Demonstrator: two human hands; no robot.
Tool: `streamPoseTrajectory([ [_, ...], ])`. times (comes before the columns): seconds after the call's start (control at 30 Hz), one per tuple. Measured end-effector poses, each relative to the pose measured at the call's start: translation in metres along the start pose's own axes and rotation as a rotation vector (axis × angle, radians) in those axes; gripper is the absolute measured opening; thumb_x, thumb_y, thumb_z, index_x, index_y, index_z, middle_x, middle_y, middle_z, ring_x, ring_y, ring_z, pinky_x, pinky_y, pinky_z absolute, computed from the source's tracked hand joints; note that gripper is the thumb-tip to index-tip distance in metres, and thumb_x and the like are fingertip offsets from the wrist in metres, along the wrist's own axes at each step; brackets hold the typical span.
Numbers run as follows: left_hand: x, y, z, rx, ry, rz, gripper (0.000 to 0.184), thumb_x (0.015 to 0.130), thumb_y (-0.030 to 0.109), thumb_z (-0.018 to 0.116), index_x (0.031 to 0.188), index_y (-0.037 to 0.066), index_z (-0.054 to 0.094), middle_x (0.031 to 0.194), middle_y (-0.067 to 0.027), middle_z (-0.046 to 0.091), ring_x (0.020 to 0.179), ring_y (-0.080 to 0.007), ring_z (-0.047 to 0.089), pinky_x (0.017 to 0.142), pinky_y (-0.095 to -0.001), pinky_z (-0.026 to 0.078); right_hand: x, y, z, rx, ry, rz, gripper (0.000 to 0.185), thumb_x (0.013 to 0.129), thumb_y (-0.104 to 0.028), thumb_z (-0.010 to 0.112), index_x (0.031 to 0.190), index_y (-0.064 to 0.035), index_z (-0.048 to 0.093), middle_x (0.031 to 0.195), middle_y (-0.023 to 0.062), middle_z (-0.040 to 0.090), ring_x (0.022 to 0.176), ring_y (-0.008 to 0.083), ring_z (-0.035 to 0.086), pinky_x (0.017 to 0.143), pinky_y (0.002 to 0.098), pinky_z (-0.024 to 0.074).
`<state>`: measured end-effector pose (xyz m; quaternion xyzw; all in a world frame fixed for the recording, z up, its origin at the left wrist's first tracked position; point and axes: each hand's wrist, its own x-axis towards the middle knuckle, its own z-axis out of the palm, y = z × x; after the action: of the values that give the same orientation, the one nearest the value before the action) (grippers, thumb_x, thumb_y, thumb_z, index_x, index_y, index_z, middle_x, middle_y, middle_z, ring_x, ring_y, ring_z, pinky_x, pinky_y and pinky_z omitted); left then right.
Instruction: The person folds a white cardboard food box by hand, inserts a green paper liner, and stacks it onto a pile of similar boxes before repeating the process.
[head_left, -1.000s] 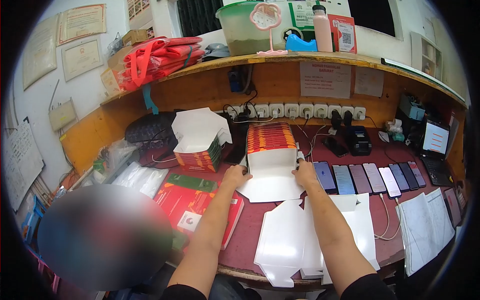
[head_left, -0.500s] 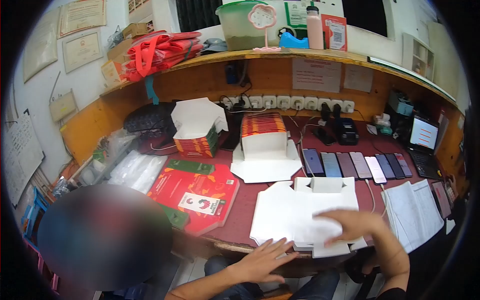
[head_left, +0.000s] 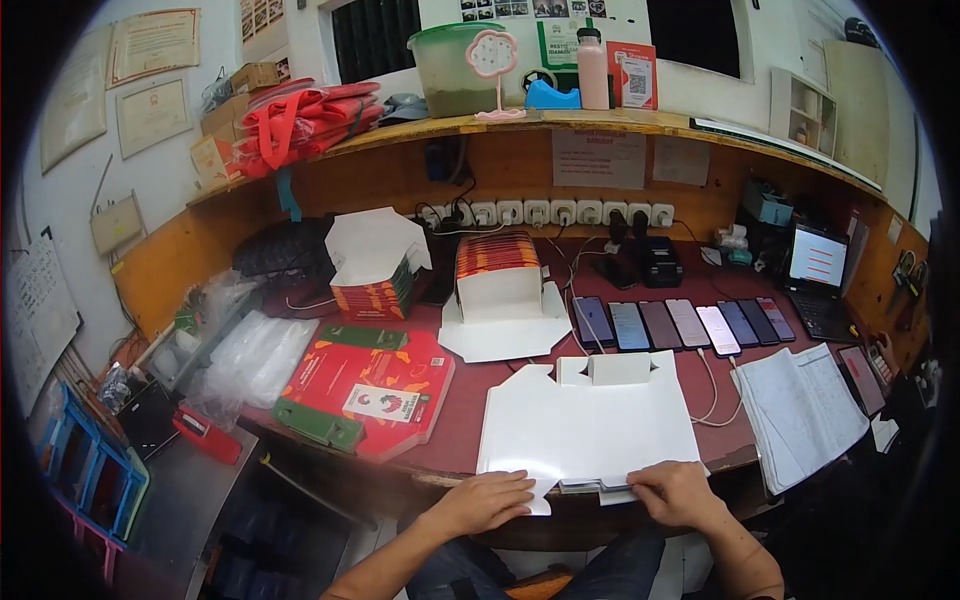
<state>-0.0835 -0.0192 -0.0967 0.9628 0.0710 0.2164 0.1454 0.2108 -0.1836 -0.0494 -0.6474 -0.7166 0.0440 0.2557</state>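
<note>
A flat, unfolded white cardboard box (head_left: 590,425) lies at the table's front edge, its printed side not visible. My left hand (head_left: 490,498) rests on its front left flap with the fingers stretched out. At the front right edge, my right hand (head_left: 678,494) has its thumb and fingers curled onto the narrow front flaps, gripping the cardboard there. Along the back edge of the sheet a small tab stands raised. To the left lie red printed flat boxes (head_left: 345,375) with green flaps. Behind the sheet stands a stack of folded orange-red boxes (head_left: 500,262) on a white piece.
Several phones (head_left: 665,325) lie in a row behind the sheet. Right of it are papers (head_left: 800,415) and a laptop (head_left: 820,265). Clear plastic bags (head_left: 255,355) and another box stack (head_left: 375,290) are on the left. A white cable (head_left: 712,395) runs beside the sheet.
My right hand has moved from over the middle of the sheet to its front right edge. My left hand has come down onto the left flap. The blurred shape at left is gone.
</note>
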Motion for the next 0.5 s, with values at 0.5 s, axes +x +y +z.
streamPoseTrajectory([
  [0.5, 0.034, 0.002, -0.036, -0.311, 0.621, -0.145, 0.023, 0.084, 0.012, 0.071, 0.105, 0.004, 0.069, 0.108, -0.0132, 0.07, 0.1, -0.0267, 0.067, 0.083, -0.0342, 0.053, 0.055, -0.039, -0.051, -0.211, 0.372, -0.051, 0.015, 0.081, -0.013, 0.066, 0.096, -0.0146, 0.068, 0.072, 0.0053, 0.06, 0.072, 0.0247, 0.059, 0.068, 0.0388, 0.0403],
])
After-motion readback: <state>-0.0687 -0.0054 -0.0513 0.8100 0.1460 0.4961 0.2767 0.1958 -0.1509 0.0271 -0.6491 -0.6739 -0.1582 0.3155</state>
